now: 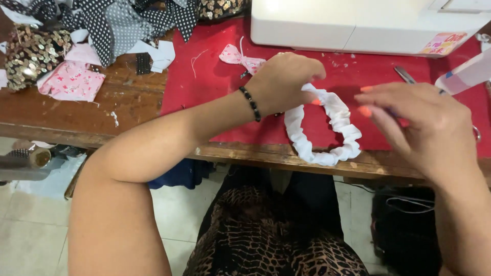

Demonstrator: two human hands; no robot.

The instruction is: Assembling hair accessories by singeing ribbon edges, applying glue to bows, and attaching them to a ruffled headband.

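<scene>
My left hand [286,76] grips the top of a white gathered fabric ring [327,133], a scrunchie-like loop that hangs over the red cloth [204,87] on the wooden table. A black bead bracelet sits on that wrist. My right hand [419,122] hovers just right of the loop with fingers spread and orange nails; it touches nothing that I can see.
A white sewing machine [368,23] stands at the back. Scissors [406,75] lie on the red cloth near it. Pink floral scraps [71,81], polka-dot fabric [117,23] and sequin fabric [30,53] pile at the left. The table's front edge [245,152] runs below the loop.
</scene>
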